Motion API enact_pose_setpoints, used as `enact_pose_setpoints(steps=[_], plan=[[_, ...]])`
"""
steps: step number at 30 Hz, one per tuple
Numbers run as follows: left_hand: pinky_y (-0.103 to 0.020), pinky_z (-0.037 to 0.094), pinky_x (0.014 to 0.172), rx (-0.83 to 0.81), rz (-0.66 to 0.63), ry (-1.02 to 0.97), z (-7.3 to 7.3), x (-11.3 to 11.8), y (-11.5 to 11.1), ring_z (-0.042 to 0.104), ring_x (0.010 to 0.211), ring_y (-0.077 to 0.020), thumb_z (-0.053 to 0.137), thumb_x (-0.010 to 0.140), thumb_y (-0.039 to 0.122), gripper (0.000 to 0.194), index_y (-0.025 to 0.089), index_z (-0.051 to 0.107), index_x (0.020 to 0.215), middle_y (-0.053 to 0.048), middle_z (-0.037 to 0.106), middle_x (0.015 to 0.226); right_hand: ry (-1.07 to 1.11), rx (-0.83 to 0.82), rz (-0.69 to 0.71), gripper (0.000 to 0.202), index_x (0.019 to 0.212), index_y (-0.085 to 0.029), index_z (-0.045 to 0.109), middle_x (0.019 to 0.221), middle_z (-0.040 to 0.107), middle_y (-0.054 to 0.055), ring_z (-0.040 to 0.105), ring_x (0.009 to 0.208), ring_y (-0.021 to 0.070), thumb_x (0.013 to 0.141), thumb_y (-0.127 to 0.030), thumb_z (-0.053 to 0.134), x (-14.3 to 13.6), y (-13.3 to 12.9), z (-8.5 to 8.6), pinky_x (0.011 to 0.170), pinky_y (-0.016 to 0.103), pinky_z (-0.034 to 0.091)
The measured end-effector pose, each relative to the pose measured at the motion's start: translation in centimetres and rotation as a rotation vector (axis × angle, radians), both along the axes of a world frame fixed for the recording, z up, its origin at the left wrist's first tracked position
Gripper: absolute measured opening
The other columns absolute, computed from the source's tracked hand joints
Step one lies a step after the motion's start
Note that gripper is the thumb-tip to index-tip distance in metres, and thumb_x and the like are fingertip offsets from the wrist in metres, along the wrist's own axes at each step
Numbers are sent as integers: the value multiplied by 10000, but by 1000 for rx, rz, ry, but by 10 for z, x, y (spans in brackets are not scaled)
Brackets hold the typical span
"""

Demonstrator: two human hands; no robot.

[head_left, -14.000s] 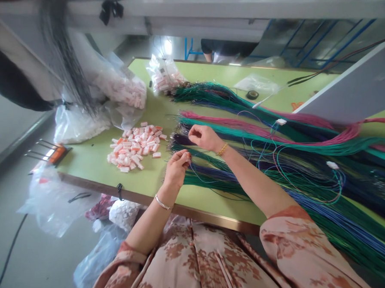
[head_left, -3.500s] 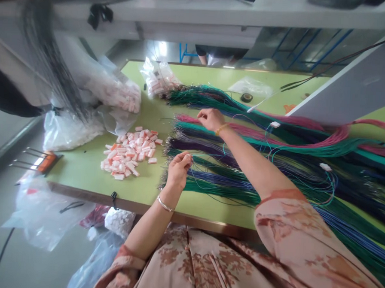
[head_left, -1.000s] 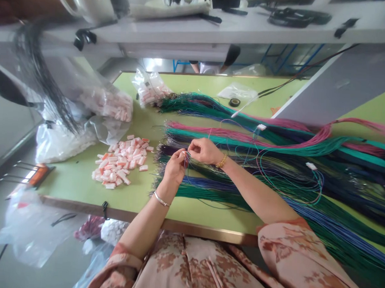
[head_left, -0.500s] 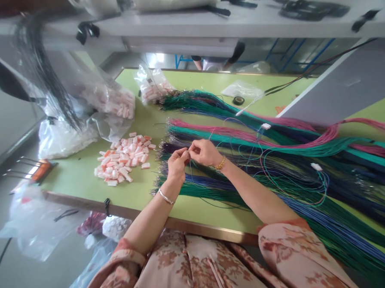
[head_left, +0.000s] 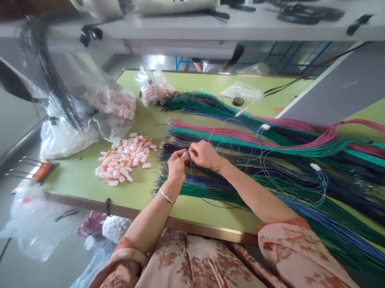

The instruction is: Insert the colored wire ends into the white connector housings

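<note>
My left hand (head_left: pixel 177 164) and my right hand (head_left: pixel 204 154) meet fingertip to fingertip above the wire ends. Both are closed in a pinch. What lies between the left fingers is too small to make out; thin wires hang down beneath the fingertips. Around and under the hands run long bundles of wires, pink (head_left: pixel 193 126), teal (head_left: pixel 298 145), green (head_left: pixel 206 192) and blue (head_left: pixel 346 221), their metal-tipped ends toward the left. To the left of the hands lies a pile of small white and orange connectors (head_left: pixel 124 157).
Bags of connectors (head_left: pixel 117 101) stand at the back left. A black tape roll (head_left: pixel 238 101) lies behind the wires. White connectors (head_left: pixel 265 127) with wires rest on the bundles. A shelf (head_left: pixel 198 30) crosses above the table. Beyond it, part of another person (head_left: pixel 212 66) shows.
Both hands stay in nearly the same place, with the right fingers slightly shifted against the left. The view has moved a little.
</note>
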State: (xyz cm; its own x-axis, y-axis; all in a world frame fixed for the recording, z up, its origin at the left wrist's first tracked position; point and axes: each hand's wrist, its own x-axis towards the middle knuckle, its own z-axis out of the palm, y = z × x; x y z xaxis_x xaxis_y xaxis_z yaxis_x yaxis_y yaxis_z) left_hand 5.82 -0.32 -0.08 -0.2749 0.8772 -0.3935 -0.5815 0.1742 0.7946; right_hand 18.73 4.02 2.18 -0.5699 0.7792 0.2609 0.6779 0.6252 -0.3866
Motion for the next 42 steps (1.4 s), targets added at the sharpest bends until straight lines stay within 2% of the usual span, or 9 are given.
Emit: enact_pose_setpoints(steps=[11, 16, 20, 23, 26, 28, 33, 39, 42], plan=[[-259, 477, 741, 42, -21, 3, -2, 2, 1, 618, 686, -104, 797, 630, 222, 240, 135, 683, 824, -10, 670, 731, 48, -70, 40, 351, 1078, -181, 600, 842, 713, 36, 647, 782, 193, 777, -356, 651, 6, -6, 13, 868, 356, 385], [-306, 460, 980, 42, -97, -102, 0, -3, 0, 611, 1153, -185, 601, 881, 333, 329, 190, 629, 1177, -112, 640, 1254, 264, -22, -5, 333, 1072, -194, 594, 860, 711, 37, 658, 777, 180, 742, -220, 631, 38, -11, 29, 844, 345, 472], [-309, 398, 1081, 0, -142, -212, 5, -8, -1, 441, 1368, -189, 413, 974, 408, 487, 207, 433, 1417, -134, 409, 1521, 513, 44, -209, 363, 1101, -206, 579, 978, 719, 70, 676, 846, 174, 757, -288, 659, 116, -13, 33, 832, 324, 520], [-297, 377, 1102, 1, -137, -216, 7, -8, -1, 414, 1389, -179, 349, 986, 437, 534, 199, 361, 1464, -133, 385, 1538, 548, 127, -573, 335, 1041, -185, 606, 928, 719, 107, 669, 807, 185, 745, -326, 672, 185, -12, 18, 809, 328, 520], [-286, 369, 1109, 15, -132, -212, 7, -5, -2, 414, 1388, -172, 336, 989, 442, 544, 192, 345, 1472, -131, 382, 1540, 381, 163, -974, 357, 1101, -147, 598, 945, 703, 162, 650, 821, 210, 770, -281, 608, 232, -14, -9, 788, 334, 494], [-280, 366, 1110, 26, -131, -206, 6, -4, -2, 416, 1387, -169, 329, 991, 446, 543, 192, 348, 1471, -129, 376, 1544, 137, 100, -1048, 375, 1128, -134, 609, 1022, 684, 192, 627, 940, 257, 778, -267, 582, 244, -17, -28, 826, 365, 462], [-284, 374, 1103, 51, -130, -193, 4, -4, -3, 428, 1379, -166, 313, 992, 453, 549, 181, 359, 1466, -141, 389, 1535, -216, -28, -1023, 459, 1274, -141, 578, 1177, 615, 220, 567, 1056, 315, 837, -262, 506, 243, -19, -40, 860, 419, 408], [-329, 389, 1098, 107, -207, -144, 20, -12, -7, 470, 1349, -196, 303, 984, 481, 567, 165, 399, 1445, -157, 404, 1522, -67, 245, -974, 473, 1209, -100, 631, 1106, 621, 241, 572, 1013, 310, 812, -355, 599, 211, -40, 16, 870, 430, 408], [-344, 400, 1092, 204, -227, -55, 35, -21, -10, 516, 1310, -204, 308, 981, 491, 552, 149, 484, 1378, -163, 461, 1481, 164, 280, -531, 237, 997, -178, 690, 992, 680, 120, 608, 916, 223, 886, -306, 524, 142, -73, 35, 833, 350, 457]])
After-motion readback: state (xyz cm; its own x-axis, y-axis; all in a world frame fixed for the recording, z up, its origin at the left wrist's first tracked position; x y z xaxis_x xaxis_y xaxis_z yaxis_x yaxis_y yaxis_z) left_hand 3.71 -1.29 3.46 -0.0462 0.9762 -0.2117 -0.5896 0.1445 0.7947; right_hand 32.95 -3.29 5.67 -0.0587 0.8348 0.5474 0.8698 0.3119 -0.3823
